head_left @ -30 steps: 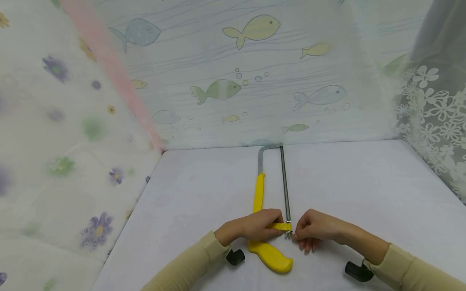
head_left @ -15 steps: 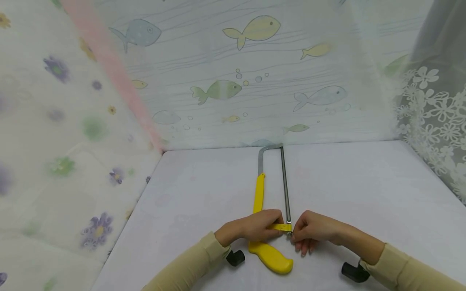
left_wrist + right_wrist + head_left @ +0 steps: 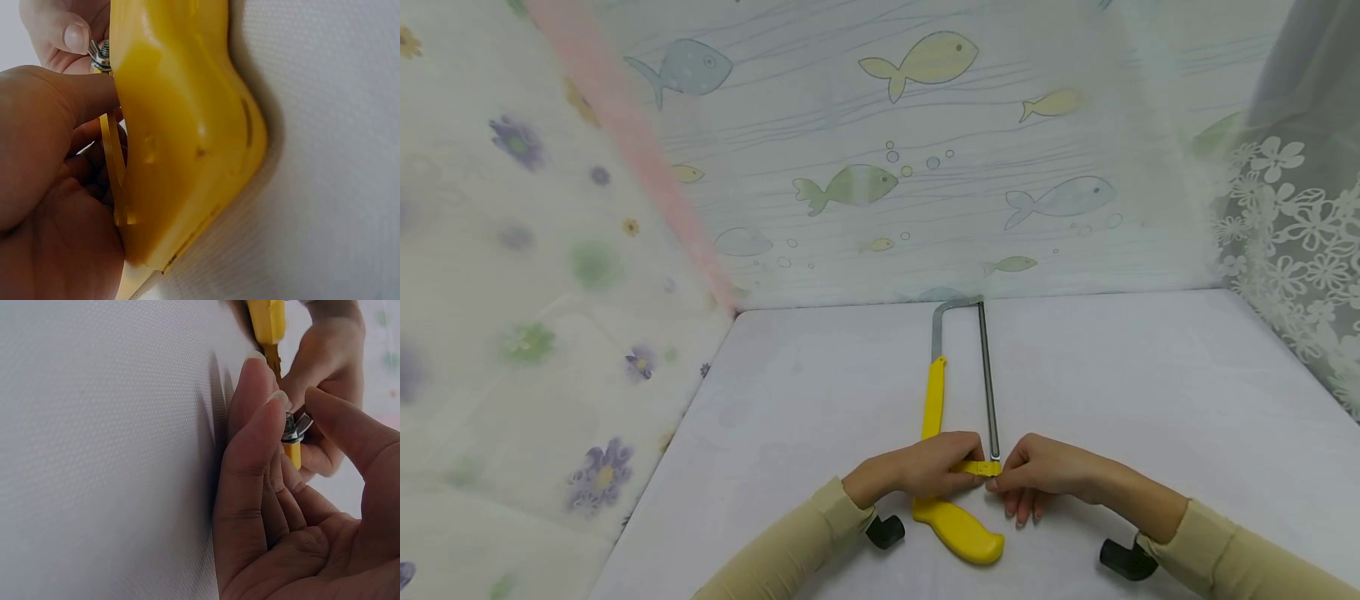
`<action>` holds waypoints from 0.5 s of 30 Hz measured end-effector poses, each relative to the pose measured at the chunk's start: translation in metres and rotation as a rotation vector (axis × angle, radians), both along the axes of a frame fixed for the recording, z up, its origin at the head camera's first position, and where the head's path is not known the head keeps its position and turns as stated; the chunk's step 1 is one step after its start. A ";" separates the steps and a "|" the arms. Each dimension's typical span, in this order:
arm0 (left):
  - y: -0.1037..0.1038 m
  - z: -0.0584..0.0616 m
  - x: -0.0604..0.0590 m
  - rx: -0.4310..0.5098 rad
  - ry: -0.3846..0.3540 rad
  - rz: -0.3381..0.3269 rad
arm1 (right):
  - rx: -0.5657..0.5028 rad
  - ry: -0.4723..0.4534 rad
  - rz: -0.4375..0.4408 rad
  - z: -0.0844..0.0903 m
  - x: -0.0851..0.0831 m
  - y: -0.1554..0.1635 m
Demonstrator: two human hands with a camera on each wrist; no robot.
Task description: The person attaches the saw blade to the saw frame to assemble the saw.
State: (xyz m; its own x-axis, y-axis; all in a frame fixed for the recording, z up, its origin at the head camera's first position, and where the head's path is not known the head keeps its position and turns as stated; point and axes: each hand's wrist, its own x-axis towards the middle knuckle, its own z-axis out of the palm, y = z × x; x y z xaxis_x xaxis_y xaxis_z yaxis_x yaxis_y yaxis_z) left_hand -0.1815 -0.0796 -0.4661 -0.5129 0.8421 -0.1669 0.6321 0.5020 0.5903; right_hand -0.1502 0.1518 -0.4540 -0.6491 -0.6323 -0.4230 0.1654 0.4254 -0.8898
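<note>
Yellow plastic and grey metal make up the hacksaw (image 3: 958, 433) we see lying flat on the pale lavender tabletop (image 3: 1150, 392), its bent metal bow end touching the far edge by the fish-patterned curtain (image 3: 925, 167) and its curved yellow grip (image 3: 958, 527) nearest to us. On the far left hangs a flower-printed sheet (image 3: 512, 333). Next comes our left hand (image 3: 925, 467), in a beige sleeve (image 3: 775, 550), with fingers curled over the yellow frame just above the grip, clamped on the saw; in the left wrist view the thumb (image 3: 69, 100) presses against the yellow plastic side. Below that wrist a small black mount (image 3: 885, 530) pokes out. Just beside the left hand, at the near end of the thin grey saw blade (image 3: 987, 383), sits the small silver wing nut (image 3: 294, 428). Our right hand (image 3: 1045, 475) pinches that nut between thumb and forefinger, as the right wrist view shows, while its other fingers rest with their tips on the tabletop. The two hands nearly touch at the nut. Farther right, a second black mount (image 3: 1123, 560) shows under the right wrist, and a white lace curtain (image 3: 1292, 250) closes off the right side
</note>
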 end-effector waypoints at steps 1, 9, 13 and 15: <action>0.000 0.000 0.000 0.001 0.001 0.000 | 0.003 0.005 -0.002 0.000 0.000 0.000; 0.000 -0.003 -0.002 0.007 -0.020 0.005 | 0.011 0.008 -0.008 0.000 0.000 0.006; 0.000 -0.004 -0.002 0.008 -0.021 0.003 | 0.000 0.014 -0.004 -0.001 -0.001 0.011; 0.000 -0.004 -0.002 0.008 -0.016 0.001 | -0.011 0.016 -0.001 -0.001 -0.001 0.012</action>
